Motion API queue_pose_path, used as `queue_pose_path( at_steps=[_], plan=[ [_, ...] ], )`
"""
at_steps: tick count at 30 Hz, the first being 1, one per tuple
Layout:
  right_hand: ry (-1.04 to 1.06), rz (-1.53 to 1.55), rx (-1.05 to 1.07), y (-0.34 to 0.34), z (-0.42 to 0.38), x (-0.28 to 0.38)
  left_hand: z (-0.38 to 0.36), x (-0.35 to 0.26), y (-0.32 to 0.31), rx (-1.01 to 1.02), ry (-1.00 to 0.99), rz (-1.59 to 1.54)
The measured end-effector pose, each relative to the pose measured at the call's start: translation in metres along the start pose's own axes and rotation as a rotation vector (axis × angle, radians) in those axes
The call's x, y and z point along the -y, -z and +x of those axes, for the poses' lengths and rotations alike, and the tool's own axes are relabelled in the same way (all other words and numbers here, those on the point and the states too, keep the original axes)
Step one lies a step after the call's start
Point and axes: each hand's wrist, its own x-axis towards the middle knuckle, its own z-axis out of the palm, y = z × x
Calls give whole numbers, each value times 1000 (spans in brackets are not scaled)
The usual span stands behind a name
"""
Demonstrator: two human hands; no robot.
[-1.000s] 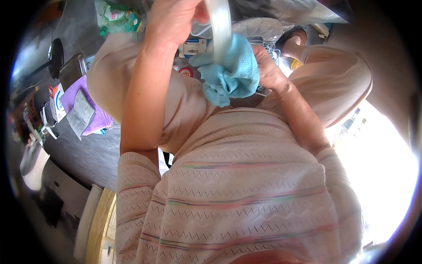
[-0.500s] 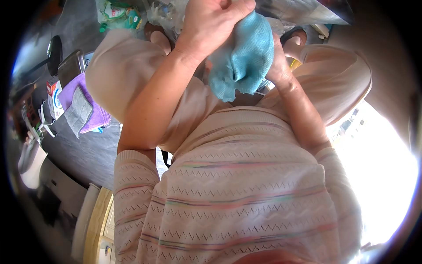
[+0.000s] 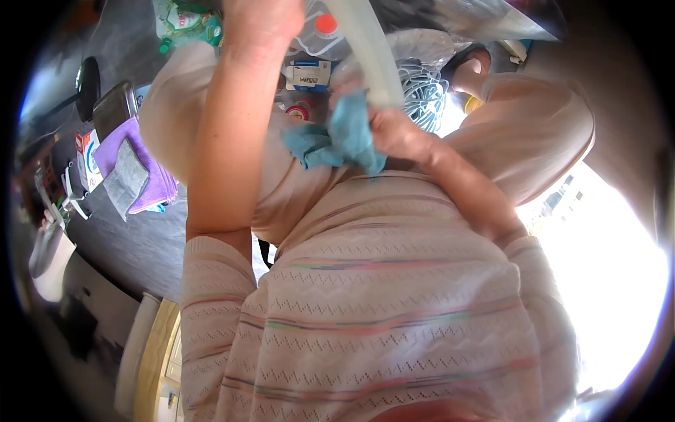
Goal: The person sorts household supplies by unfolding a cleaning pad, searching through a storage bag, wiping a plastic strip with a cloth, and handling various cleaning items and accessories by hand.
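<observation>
- Between your knees, your right hand (image 3: 402,135) pinches the crumpled blue cloth (image 3: 351,133), which looks blurry.
- 1 long, pale strip (image 3: 365,46) bends down to that hand.
- Up high, your left hand (image 3: 266,17) is cut off, so nobody can tell what its fingers do.
- Past the cloth is 1 small blue and white box (image 3: 310,74).
- Off to your left, 1 grey cloth (image 3: 126,179) lies on 1 purple cloth (image 3: 158,184).

A folded cloth (image 3: 126,179) lies at the left of the frame, a box (image 3: 88,160) just beside it (to its left); a pouch (image 3: 184,27) sits upper left, a wire basket (image 3: 422,95) upper right of center.
</observation>
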Motion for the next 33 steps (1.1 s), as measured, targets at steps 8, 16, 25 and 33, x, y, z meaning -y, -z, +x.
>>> queue_pose_path(
  at_steps=[8,16,25,33],
  plan=[
    [-531,631,207,62,-23,-60,-7,-12,8,-16,62,28],
    [-279,1436,79,108,-4,-19,-12,-10,9,-2,98,63],
    [28,-1372,-90,80,37,12,-15,-1,8,-11,80,91],
    [-180,-714,106,80,48,39,-21,16,-3,61,49,266]
  ],
)
